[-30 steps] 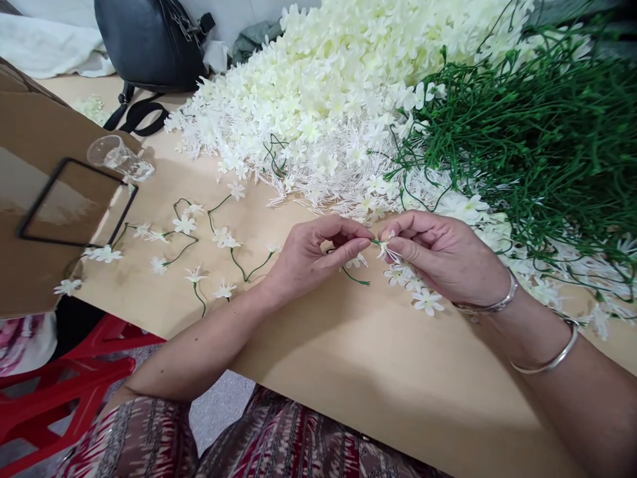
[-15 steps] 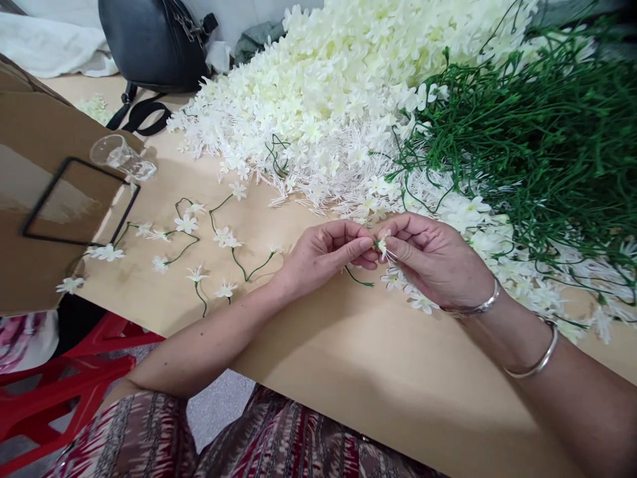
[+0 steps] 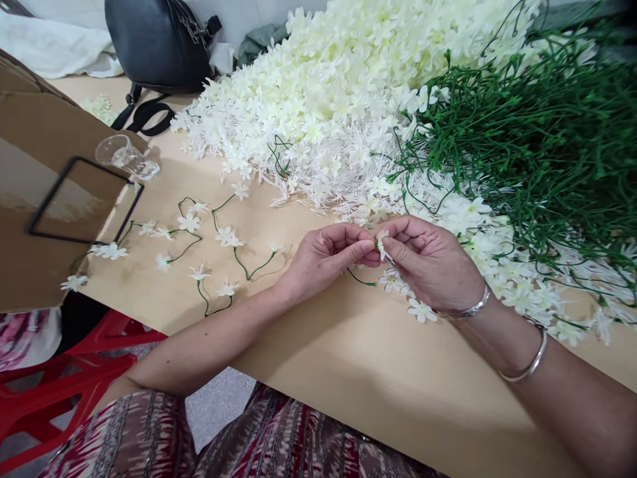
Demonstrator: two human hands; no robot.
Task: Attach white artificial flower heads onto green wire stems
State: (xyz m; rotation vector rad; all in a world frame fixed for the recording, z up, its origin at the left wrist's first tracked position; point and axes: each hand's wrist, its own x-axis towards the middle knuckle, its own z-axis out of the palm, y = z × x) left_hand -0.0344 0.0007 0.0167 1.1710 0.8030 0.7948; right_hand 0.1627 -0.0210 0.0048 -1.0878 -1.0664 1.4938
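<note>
The left hand (image 3: 331,257) is closed in a pinch, thumb against fingertips, on a green stem tip (image 3: 377,245). The right hand (image 3: 434,267) is also nearly closed, pinching a white flower (image 3: 383,247) between thumb and forefinger. The flower lies at the fingertips of both hands, right where they meet, its base against the stem tip. Below the left hand's fingers a green stem end (image 3: 365,283) pokes out onto the worktop (image 3: 323,358); loose white flowers (image 3: 421,310) lie just under the right hand, partly covered by it. Beyond both hands spreads the flower pile (image 3: 318,99), with green stems (image 3: 537,133) heaped beyond the right hand.

The fingers hide most of the held stem, so whether it joins the stem end below cannot be told. The seating of flower on stem is too small to make out. The top edge cuts off the flower pile, and the right edge the green heap.
</note>
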